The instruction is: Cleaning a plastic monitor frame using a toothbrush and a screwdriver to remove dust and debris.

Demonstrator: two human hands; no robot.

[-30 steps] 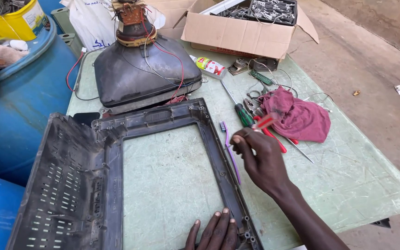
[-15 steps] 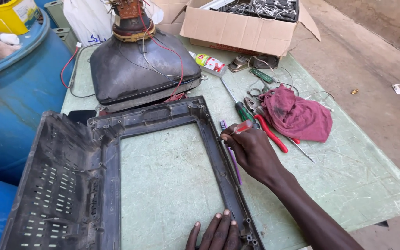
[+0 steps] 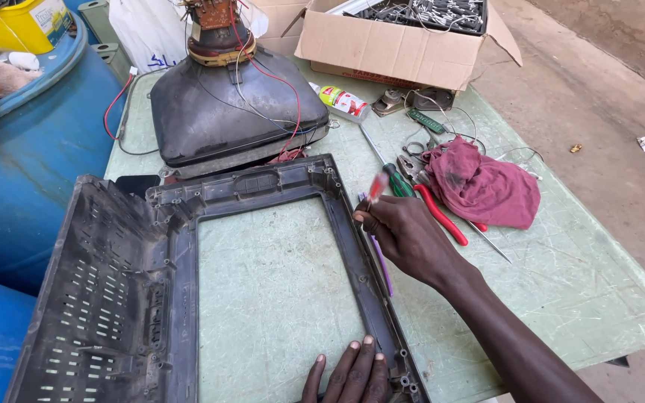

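A dark grey plastic television frame (image 3: 263, 183) lies flat on the pale green table (image 3: 599, 298), joined to a slotted back panel (image 3: 98, 298) at the left. My right hand (image 3: 404, 235) is shut on a red-handled screwdriver (image 3: 376, 185) at the frame's right rail. My left hand (image 3: 349, 373) presses flat on the frame's bottom edge, fingers together. A purple pen-like tool (image 3: 382, 261) lies on the table beside the rail, partly under my right hand.
A bare picture tube (image 3: 225, 112) with red wires stands behind the frame. A maroon rag (image 3: 487, 186), red-handled pliers (image 3: 442, 216), a green screwdriver (image 3: 393, 175) and a cardboard box (image 3: 404, 45) of parts lie at the right. Blue barrels (image 3: 31, 164) stand to the left.
My right hand has shifted left from the tools to the frame's right rail, and now holds the red-handled screwdriver up. My left hand has stayed on the bottom edge.
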